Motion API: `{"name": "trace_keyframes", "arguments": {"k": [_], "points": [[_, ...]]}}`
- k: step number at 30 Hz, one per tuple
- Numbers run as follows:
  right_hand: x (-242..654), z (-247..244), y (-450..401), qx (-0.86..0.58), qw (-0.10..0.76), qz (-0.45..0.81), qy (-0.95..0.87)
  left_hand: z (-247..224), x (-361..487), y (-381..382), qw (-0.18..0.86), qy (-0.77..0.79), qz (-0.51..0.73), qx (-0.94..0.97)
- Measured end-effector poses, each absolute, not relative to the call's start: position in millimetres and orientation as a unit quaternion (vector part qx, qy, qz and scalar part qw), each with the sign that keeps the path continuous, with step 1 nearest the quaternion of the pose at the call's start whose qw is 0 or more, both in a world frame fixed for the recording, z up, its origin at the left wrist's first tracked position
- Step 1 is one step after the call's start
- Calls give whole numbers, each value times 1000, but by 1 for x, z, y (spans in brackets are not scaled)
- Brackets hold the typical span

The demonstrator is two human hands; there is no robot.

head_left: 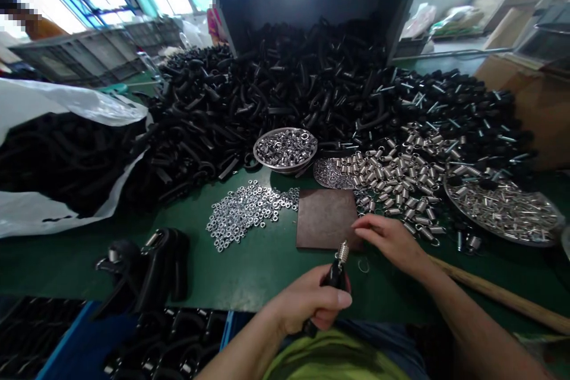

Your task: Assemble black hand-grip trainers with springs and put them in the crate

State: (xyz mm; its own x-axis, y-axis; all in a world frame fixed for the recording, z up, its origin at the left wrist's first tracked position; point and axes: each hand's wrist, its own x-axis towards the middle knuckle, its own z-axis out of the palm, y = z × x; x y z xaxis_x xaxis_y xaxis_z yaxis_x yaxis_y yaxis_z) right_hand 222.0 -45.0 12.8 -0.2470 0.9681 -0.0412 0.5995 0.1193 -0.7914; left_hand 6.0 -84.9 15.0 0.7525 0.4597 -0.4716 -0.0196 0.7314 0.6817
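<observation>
My left hand (309, 300) is wrapped round a black handle (335, 278), which tilts upward with a silver coil spring (342, 252) at its top end. Just right of the spring, my right hand (389, 241) has thumb and fingertips pinched together over the edge of a brown square plate (327, 219). Whatever sits between those fingertips is too small to make out. A thin wire ring (364, 265) lies on the green table below my right hand. Loose nuts (244, 211) are spread left of the plate, and a heap of coil springs (401, 178) lies to its right.
A metal bowl (285, 151) of small rings stands behind the plate. At right are a tray of screws (503, 214) and a wooden stick (499, 291). Black curved parts (276, 83) pile up at the back. Several assembled handles (162, 267) lie left, above blue crates (66, 341).
</observation>
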Motion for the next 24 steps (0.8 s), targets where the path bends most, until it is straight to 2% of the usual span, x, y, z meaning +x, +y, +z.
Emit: {"name": "trace_keyframes", "arguments": {"k": [3, 5, 8, 15, 17, 22, 24], "points": [[245, -3, -32, -597, 194, 163, -761, 11, 2, -85, 875, 320, 183, 314], [250, -9, -26, -598, 130, 103, -784, 11, 3, -82, 844, 353, 223, 337], [249, -11, -24, -607, 92, 71, -787, 14, 5, -75, 795, 396, 273, 369], [251, 0, -25, -639, 106, 31, -761, 14, 12, -64, 775, 438, 305, 340], [247, 8, -29, -647, 146, 72, -745, 13, 16, -63, 782, 436, 316, 313], [212, 35, -50, -580, 299, 403, -642, 11, 28, -60, 815, 413, 321, 247], [196, 42, -57, -554, 317, 461, -617, 12, 32, -60, 822, 401, 319, 249]]}}
